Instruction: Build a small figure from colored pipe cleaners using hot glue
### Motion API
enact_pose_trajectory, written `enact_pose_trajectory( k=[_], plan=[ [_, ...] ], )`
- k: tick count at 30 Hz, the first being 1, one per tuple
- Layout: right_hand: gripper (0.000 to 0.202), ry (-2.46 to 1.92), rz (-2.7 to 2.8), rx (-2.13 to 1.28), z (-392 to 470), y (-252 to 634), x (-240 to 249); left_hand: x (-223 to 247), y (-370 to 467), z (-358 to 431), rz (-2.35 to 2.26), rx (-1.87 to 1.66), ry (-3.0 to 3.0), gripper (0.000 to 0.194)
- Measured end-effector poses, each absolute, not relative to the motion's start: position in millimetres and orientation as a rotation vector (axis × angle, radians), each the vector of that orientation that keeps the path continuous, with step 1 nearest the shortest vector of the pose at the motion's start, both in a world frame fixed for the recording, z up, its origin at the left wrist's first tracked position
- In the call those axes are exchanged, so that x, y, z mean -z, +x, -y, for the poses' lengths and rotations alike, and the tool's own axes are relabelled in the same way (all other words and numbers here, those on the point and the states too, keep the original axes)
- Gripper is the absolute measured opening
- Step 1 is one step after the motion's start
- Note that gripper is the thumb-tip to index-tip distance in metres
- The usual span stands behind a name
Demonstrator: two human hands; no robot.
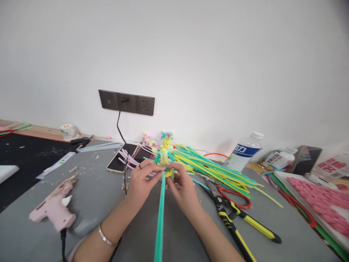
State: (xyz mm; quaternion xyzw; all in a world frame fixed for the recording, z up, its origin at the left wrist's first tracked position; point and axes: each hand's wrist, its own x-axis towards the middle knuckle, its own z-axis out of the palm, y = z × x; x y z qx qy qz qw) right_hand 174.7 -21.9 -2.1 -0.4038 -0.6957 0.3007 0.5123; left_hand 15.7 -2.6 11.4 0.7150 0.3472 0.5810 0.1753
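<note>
My left hand (pixel 143 181) pinches the end of a long green pipe cleaner (pixel 160 222), which hangs toward me down the middle of the view. Opposite it, my right hand (pixel 184 187) is closed on the lower part of a small yellow and green pipe-cleaner figure (pixel 164 157). The figure stands upright between both hands, and my fingers hide part of its base. Behind it are a blue and yellow figure (pixel 167 137) and a pink figure (pixel 146 138) near the wall.
Yellow and green pipe cleaners (pixel 215 171) spread to the right, beside red-handled scissors (pixel 237 196) and yellow-black pliers (pixel 231 214). A pink glue gun (pixel 54 209) lies left. Behind are a phone (pixel 113 164), a black cable (pixel 119 125) and a bottle (pixel 244 151).
</note>
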Motion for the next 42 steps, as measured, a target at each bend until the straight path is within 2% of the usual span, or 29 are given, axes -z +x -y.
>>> enact_pose_trajectory(
  k=[6,12,19,26,33,38,42],
  plan=[
    [0.023,-0.955,1.583,-0.799,21,173,9,-7,13,1,-1.113,-1.641,1.917,0.002],
    [0.019,-1.026,1.602,-0.819,21,173,7,-6,12,-3,-1.032,-1.665,2.043,0.005],
    [0.025,-1.025,1.555,-0.837,20,171,9,-7,11,-1,-1.098,-1.622,2.022,0.004],
    [0.027,-1.116,1.546,-0.738,15,175,14,-9,14,2,-1.252,-1.534,1.794,0.017],
    [0.023,-1.043,1.498,-0.855,13,174,10,-11,14,0,-1.214,-1.456,1.744,0.013],
    [0.018,-1.026,1.516,-0.833,12,176,8,-12,14,-2,-1.171,-1.456,1.805,0.006],
    [0.019,-0.988,1.567,-0.835,16,176,6,-8,14,-4,-1.169,-1.465,1.766,0.007]
  ],
)
